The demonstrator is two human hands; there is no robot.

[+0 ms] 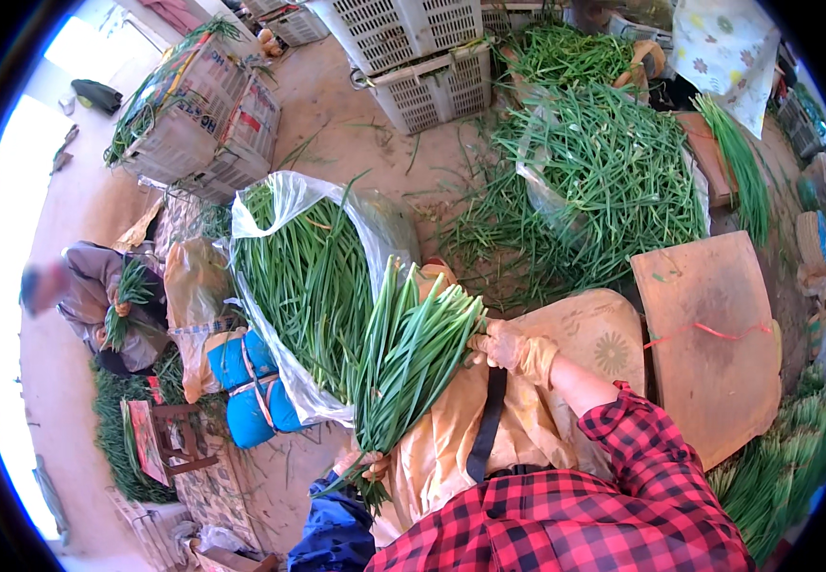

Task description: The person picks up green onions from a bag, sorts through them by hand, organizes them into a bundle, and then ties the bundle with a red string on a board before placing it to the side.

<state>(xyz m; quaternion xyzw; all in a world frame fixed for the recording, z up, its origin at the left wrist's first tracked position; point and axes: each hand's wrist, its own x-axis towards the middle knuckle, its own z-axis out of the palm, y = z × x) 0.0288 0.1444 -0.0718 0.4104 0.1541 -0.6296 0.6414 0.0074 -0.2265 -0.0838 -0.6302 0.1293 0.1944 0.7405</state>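
A large bunch of long, flat-leaved chives (411, 357) lies slantwise over my lap, pale stem ends up and to the right. My left hand (360, 464), below a blue sleeve, is closed around the leaf-tip end. At the stem side, my right hand (508, 347), in a thin pale glove, has its fingers closed against the stems; some fingertips are hidden. Just beyond the bunch stands a clear plastic bag (394, 224) packed with more chives (303, 276). A tan apron (441, 429) covers my lap.
At left, a person (98, 276) holds a small bunch near a blue tied bundle (255, 391) and a wooden stool (179, 434). White crates (432, 91) stand at the back. Loose chives (603, 172) heap at far right; a brown board (708, 353) lies to my right.
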